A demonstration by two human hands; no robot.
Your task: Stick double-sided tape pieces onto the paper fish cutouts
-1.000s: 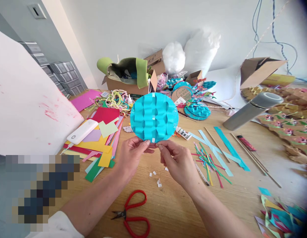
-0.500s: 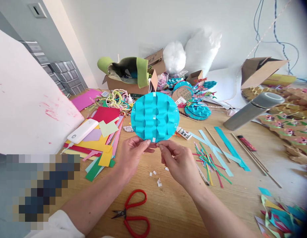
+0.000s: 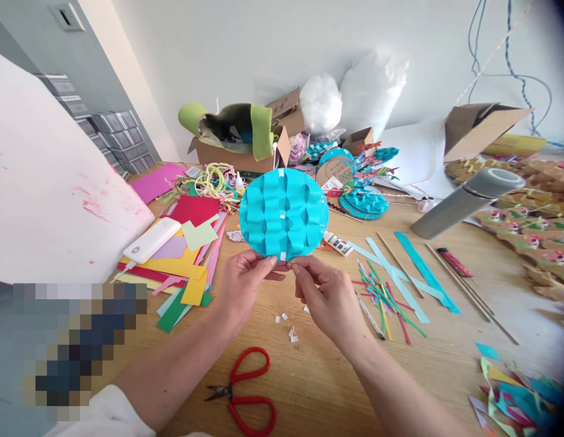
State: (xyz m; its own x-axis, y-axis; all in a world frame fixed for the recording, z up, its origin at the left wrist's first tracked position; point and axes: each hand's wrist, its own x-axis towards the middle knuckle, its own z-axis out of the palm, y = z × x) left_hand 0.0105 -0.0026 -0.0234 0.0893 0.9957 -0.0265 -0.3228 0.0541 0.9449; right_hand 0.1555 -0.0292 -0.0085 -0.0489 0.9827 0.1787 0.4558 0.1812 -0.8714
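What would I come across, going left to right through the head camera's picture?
White panel with pink smears, white power bank, left hand, right hand, thin multicoloured paper strips, red tube, paper scraps. The turquoise disc overlaps both hands from side to side, so I left it out.

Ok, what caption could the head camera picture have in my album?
Fingers of both hands pinch a wavy blue disc near its lower edge; red-handled scissors lie on the table.
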